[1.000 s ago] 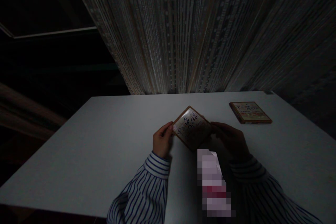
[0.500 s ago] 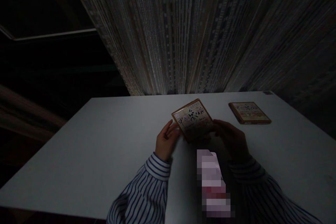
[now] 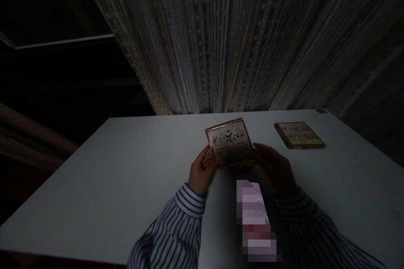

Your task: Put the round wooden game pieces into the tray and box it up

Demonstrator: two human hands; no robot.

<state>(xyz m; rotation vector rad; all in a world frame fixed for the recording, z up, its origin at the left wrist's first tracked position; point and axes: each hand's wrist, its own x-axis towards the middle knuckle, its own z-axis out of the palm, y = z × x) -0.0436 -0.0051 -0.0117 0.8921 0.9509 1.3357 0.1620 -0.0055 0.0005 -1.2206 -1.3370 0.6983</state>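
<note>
Between my two hands a square Chinese chess box (image 3: 232, 141) is tilted, its printed face turned toward me. It has a brown rim and large dark characters. My left hand (image 3: 203, 171) grips its lower left edge, thumb along the side and fingers curled behind. At the lower right edge my right hand (image 3: 274, 168) holds it, fingers bent against the side and mostly in shadow. Something brownish with an uneven edge shows just under the box's near side, too dark to make out.
A similar Chinese chess box (image 3: 300, 134) lies flat at the right on the white table (image 3: 142, 176). Close to me is a pinkish pixelated object (image 3: 257, 214). A patterned curtain (image 3: 202, 50) hangs behind the table. A small dark patch (image 3: 321, 111) marks the far right corner.
The held box has turned slightly and tipped, so its front edge sits more level and its face shows more clearly. Both hands have shifted a little with it.
</note>
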